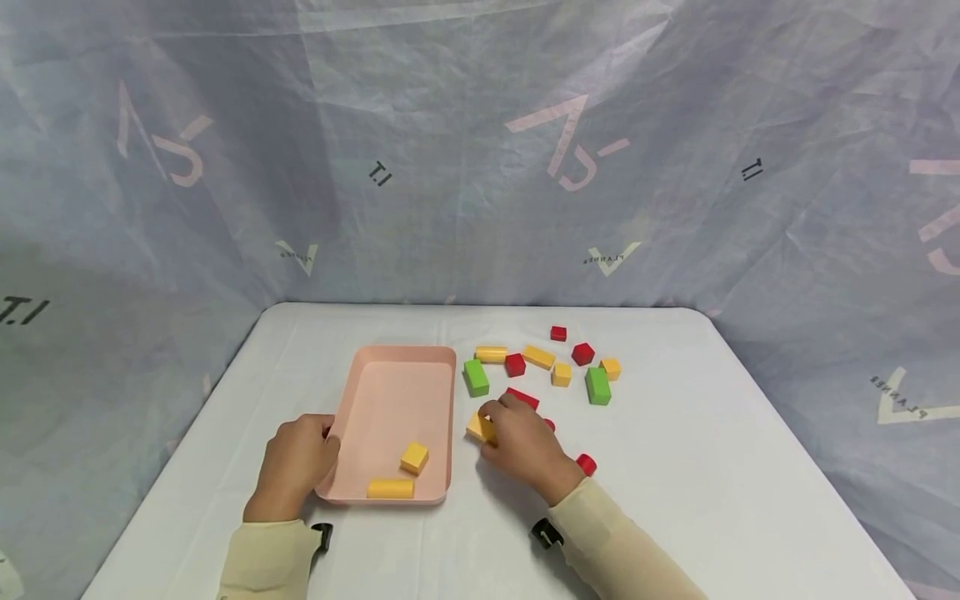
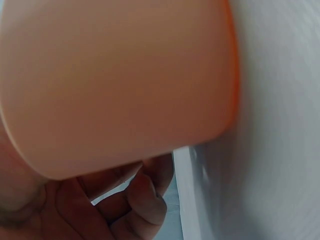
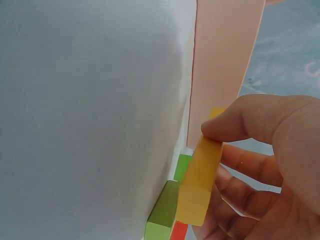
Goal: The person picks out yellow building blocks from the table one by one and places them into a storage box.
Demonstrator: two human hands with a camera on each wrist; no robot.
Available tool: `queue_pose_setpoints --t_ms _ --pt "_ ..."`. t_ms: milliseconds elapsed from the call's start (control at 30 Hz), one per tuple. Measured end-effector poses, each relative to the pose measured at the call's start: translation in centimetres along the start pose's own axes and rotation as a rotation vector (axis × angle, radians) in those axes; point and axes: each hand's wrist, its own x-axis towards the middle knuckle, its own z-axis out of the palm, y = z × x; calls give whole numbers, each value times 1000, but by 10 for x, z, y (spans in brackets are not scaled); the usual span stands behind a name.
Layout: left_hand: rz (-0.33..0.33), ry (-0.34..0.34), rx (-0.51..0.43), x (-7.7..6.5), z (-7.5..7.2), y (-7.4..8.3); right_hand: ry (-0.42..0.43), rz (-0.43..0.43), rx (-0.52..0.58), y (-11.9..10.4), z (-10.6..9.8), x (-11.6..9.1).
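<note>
My left hand point(image 1: 295, 458) grips the left rim of a shallow pink tray point(image 1: 447, 417). In the left wrist view the tray's outer wall point(image 2: 130, 90) fills much of the picture, with curled fingers point(image 2: 145, 197) below it. Inside the tray lie a yellow cube point(image 1: 414, 457) and a yellow cylinder point(image 1: 391, 488). Just right of the tray, my right hand point(image 1: 527, 442) pinches a long yellow block point(image 3: 197, 175) between thumb and fingers. A green block point(image 3: 162, 212) shows beside that block in the right wrist view. Partly hidden behind the right hand is a red block point(image 1: 523, 397).
Several loose blocks are scattered right of the tray: green blocks point(image 1: 476, 378), a red cube point(image 1: 515, 365), a yellow cylinder point(image 1: 491, 354) and a yellow cube point(image 1: 561, 374) among them. A red cylinder point(image 1: 587, 464) lies beside the right wrist. Grey fabric point(image 1: 480, 167) hangs behind the white table point(image 1: 712, 467).
</note>
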Motion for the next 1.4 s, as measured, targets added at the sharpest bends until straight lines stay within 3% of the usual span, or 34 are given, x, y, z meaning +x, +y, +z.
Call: queue_pose_setpoints --t_ms 500,900,1400 --pt "9 6 10 0 3 -1 29 0 9 -4 -4 -1" --pt "-15 -4 -9 -2 3 -4 71 -73 27 -14 -14 5" --pt "20 12 6 0 1 -2 50 -53 54 -32 -24 12"
